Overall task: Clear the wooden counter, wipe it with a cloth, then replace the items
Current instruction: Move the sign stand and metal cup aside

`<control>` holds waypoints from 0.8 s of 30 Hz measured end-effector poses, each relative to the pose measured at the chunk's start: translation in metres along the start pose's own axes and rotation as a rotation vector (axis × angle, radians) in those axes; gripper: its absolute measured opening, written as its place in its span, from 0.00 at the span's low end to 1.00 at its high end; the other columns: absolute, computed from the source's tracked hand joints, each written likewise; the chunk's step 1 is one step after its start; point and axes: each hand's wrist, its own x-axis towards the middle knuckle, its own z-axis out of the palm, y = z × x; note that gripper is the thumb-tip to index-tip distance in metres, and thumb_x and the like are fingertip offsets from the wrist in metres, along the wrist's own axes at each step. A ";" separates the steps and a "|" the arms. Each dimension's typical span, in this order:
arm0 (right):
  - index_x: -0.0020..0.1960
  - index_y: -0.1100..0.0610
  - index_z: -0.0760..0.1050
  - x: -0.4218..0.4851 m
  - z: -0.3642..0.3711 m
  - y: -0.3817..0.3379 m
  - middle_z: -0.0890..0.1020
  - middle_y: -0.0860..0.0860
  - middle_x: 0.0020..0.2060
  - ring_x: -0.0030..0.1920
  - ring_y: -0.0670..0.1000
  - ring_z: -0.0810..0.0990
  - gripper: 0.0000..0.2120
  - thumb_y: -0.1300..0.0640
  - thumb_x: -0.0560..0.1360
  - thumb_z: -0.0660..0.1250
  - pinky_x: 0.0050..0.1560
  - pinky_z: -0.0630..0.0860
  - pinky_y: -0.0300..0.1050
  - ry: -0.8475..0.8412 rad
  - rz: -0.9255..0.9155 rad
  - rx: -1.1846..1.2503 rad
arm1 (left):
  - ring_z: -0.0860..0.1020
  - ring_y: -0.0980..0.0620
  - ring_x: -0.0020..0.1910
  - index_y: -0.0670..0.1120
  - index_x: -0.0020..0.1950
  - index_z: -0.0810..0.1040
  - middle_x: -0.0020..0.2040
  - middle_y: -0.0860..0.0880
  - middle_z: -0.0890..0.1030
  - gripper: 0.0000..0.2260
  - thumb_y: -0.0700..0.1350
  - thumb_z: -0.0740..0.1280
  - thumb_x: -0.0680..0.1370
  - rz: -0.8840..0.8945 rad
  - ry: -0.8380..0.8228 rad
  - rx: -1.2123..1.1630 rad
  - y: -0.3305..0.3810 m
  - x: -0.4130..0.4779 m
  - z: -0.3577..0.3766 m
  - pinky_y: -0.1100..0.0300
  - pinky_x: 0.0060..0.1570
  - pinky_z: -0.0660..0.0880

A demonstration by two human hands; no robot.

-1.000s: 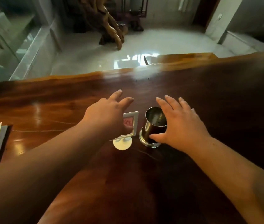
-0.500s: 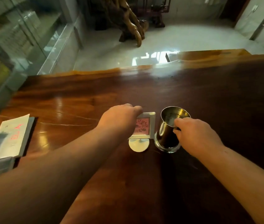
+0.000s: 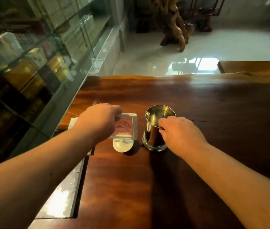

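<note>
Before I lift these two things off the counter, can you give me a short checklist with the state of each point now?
1. Left hand closed on the small framed sign: ok.
2. Right hand closed on the metal cup at its rim: ok.
3. Sign and cup apart, not touching: ok.
4. Cup upright on the wooden counter: ok.
5. Cup empty: cannot tell.
6. Sign's round base fixed firmly to its frame: cannot tell.
</note>
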 end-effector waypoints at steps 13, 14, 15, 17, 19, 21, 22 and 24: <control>0.56 0.49 0.75 0.029 0.035 -0.068 0.73 0.47 0.40 0.39 0.52 0.72 0.06 0.49 0.82 0.64 0.34 0.69 0.47 -0.061 -0.051 -0.026 | 0.74 0.53 0.41 0.56 0.60 0.79 0.44 0.55 0.73 0.10 0.46 0.70 0.80 -0.083 -0.063 -0.061 -0.077 -0.029 0.023 0.59 0.35 0.70; 0.56 0.49 0.75 0.029 0.036 -0.069 0.73 0.47 0.40 0.39 0.52 0.73 0.06 0.49 0.83 0.63 0.34 0.70 0.47 -0.062 -0.048 -0.022 | 0.75 0.52 0.42 0.56 0.61 0.79 0.46 0.53 0.75 0.10 0.46 0.70 0.80 -0.087 -0.064 -0.065 -0.078 -0.030 0.023 0.58 0.37 0.72; 0.56 0.49 0.75 0.028 0.038 -0.070 0.73 0.47 0.40 0.39 0.51 0.73 0.06 0.49 0.83 0.63 0.34 0.71 0.47 -0.064 -0.044 -0.018 | 0.75 0.51 0.43 0.55 0.62 0.79 0.48 0.52 0.77 0.11 0.46 0.69 0.81 -0.089 -0.063 -0.068 -0.079 -0.030 0.024 0.57 0.38 0.74; 0.56 0.49 0.75 0.027 0.040 -0.070 0.73 0.47 0.40 0.39 0.51 0.73 0.06 0.50 0.83 0.63 0.34 0.71 0.47 -0.066 -0.038 -0.013 | 0.76 0.51 0.44 0.55 0.63 0.79 0.49 0.52 0.77 0.11 0.46 0.69 0.81 -0.089 -0.062 -0.071 -0.080 -0.031 0.025 0.56 0.39 0.75; 0.56 0.49 0.75 0.026 0.043 -0.070 0.72 0.47 0.40 0.39 0.52 0.73 0.05 0.50 0.83 0.63 0.34 0.71 0.48 -0.062 -0.034 -0.016 | 0.75 0.52 0.45 0.55 0.64 0.78 0.48 0.53 0.77 0.13 0.47 0.70 0.80 -0.087 -0.068 -0.074 -0.079 -0.031 0.027 0.56 0.40 0.74; 0.56 0.50 0.75 0.024 0.044 -0.070 0.72 0.47 0.40 0.39 0.52 0.73 0.05 0.50 0.83 0.63 0.34 0.71 0.48 -0.064 -0.024 -0.029 | 0.74 0.51 0.49 0.56 0.66 0.78 0.52 0.52 0.78 0.16 0.47 0.72 0.79 -0.090 -0.077 -0.080 -0.078 -0.032 0.030 0.54 0.44 0.77; 0.56 0.50 0.75 0.023 0.045 -0.070 0.72 0.48 0.40 0.39 0.52 0.72 0.06 0.50 0.83 0.63 0.33 0.71 0.48 -0.065 -0.018 -0.031 | 0.74 0.51 0.51 0.55 0.68 0.77 0.55 0.51 0.78 0.17 0.48 0.72 0.80 -0.095 -0.081 -0.091 -0.077 -0.034 0.032 0.53 0.47 0.79; 0.56 0.50 0.75 0.021 0.044 -0.071 0.72 0.48 0.40 0.39 0.52 0.73 0.06 0.49 0.83 0.64 0.33 0.70 0.48 -0.066 -0.004 -0.034 | 0.73 0.49 0.58 0.56 0.72 0.74 0.62 0.49 0.78 0.20 0.49 0.71 0.80 -0.104 -0.085 -0.118 -0.077 -0.038 0.034 0.51 0.54 0.78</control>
